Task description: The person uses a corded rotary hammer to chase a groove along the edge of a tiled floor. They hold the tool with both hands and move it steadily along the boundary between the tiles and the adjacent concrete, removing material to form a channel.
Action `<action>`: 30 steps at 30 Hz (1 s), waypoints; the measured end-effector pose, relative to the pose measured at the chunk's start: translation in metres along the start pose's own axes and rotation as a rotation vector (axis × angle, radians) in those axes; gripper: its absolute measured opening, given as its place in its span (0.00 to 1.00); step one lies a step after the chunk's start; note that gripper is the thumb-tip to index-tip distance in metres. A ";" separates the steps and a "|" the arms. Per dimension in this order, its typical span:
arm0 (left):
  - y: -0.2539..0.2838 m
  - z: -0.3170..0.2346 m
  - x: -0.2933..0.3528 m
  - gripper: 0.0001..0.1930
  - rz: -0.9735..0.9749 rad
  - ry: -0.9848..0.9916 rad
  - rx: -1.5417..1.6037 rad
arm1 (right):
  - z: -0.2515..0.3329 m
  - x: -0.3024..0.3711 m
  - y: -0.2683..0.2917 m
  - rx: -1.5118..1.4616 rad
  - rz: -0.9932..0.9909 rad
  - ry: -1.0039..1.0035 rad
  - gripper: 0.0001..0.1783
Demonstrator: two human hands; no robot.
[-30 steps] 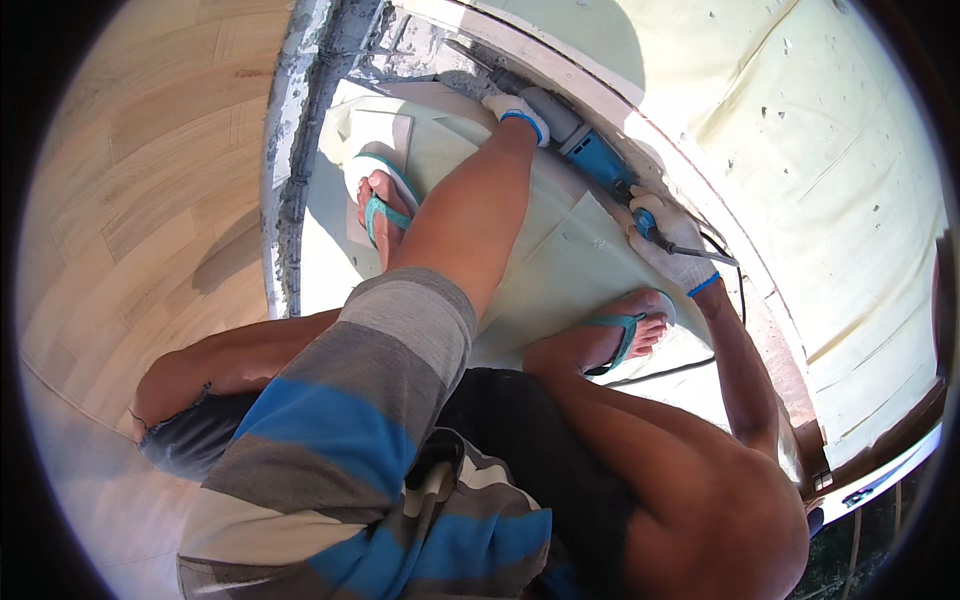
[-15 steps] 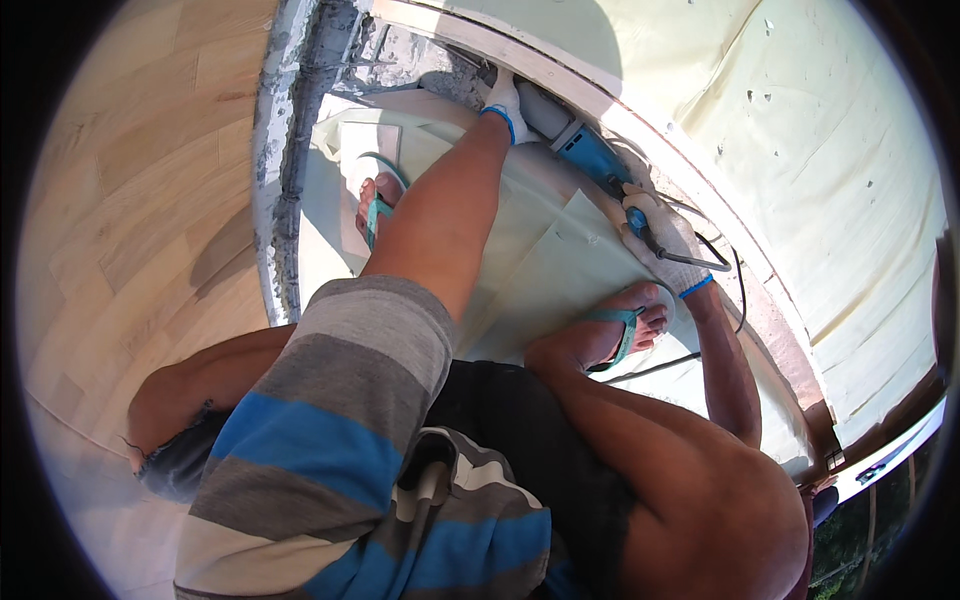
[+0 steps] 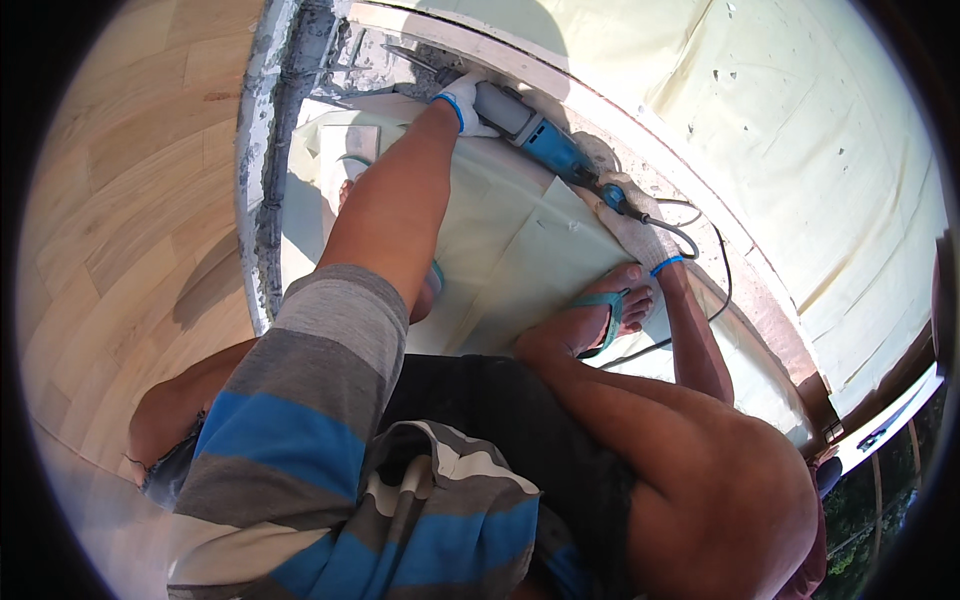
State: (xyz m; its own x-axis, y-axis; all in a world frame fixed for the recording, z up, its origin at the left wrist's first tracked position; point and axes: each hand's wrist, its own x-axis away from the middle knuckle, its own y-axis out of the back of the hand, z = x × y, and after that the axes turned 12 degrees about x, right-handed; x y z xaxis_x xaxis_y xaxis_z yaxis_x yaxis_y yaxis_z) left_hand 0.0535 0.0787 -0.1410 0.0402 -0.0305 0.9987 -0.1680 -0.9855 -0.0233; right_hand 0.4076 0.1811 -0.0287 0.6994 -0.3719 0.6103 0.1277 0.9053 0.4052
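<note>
A blue and grey demolition hammer (image 3: 548, 142) lies low and slanting along the pale ledge. My left hand (image 3: 462, 106), in a white glove with a blue cuff, is closed round its front end, though some of the fingers are hidden. Beyond that hand the dark chisel bit (image 3: 408, 58) points up and left into the rough grey recess. At the rear, my right hand (image 3: 637, 225), gloved alike, grips the handle where the black cord (image 3: 728, 265) comes out. Part of that grip is hidden behind the handle and cord.
Broken grey concrete (image 3: 372, 72) fills the recess at the far left, beside a ragged white edge (image 3: 252, 150). Wood flooring (image 3: 130, 170) spreads left. Pale sheeting (image 3: 490, 220) lies under my sandalled feet; more sheeting (image 3: 790, 130) covers the surface at right.
Both hands and the demolition hammer have shifted left, and more of the chisel bit shows. My left forearm now covers most of my left foot. The view has also shifted slightly.
</note>
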 end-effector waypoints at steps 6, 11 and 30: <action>-0.008 0.003 0.007 0.28 0.040 0.028 -0.009 | 0.002 0.007 0.001 0.007 -0.058 -0.094 0.22; -0.010 0.007 0.013 0.29 0.028 -0.033 -0.002 | 0.060 0.045 0.036 0.045 0.055 -0.164 0.22; -0.016 0.008 0.003 0.37 0.021 -0.058 -0.050 | -0.001 -0.079 0.011 -0.196 0.621 -0.517 0.29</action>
State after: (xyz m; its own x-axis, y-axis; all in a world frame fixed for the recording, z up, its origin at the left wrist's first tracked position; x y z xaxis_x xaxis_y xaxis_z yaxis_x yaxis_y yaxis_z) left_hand 0.0638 0.0928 -0.1378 0.0931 -0.0627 0.9937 -0.2182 -0.9750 -0.0410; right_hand 0.3541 0.2202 -0.0731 0.2781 0.2030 0.9389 -0.0213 0.9785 -0.2053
